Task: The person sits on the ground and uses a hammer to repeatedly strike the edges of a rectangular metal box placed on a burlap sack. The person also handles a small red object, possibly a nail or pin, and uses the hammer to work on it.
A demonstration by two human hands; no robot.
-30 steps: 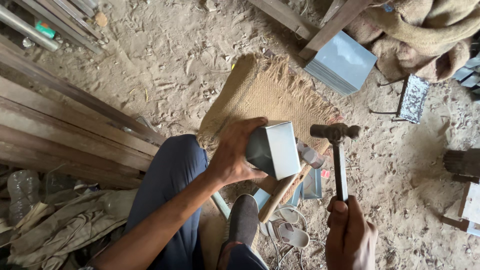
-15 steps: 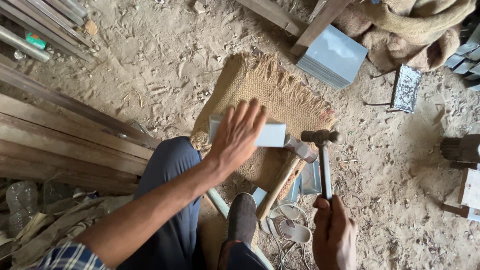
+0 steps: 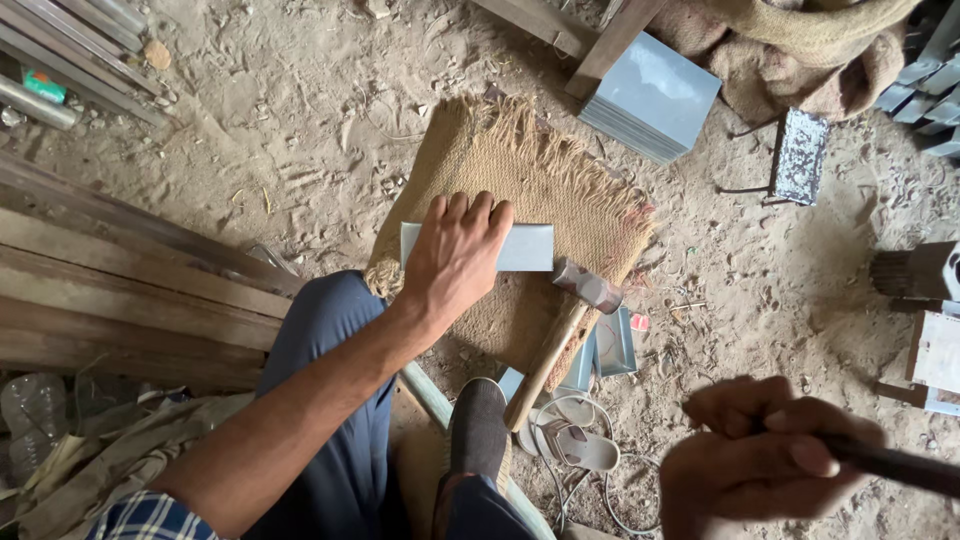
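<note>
The sheet-metal piece [image 3: 520, 247] is a pale grey-blue, and the stack of sheets [image 3: 650, 95] further off shares that tone. Beneath lies a burlap mat [image 3: 545, 180] — tan, coarsely woven, with a frayed fringe. The mallet [image 3: 560, 330] has a light wooden handle and a mottled brown-grey head. The trouser leg [image 3: 330, 400] is dark navy; the sleeve [image 3: 145, 518] is checked blue and white. The ground [image 3: 300, 110] is dusty beige sand (scuffed all over). A speckled black-and-white plate [image 3: 797, 155] — small flecks throughout — stands nearby.
</note>
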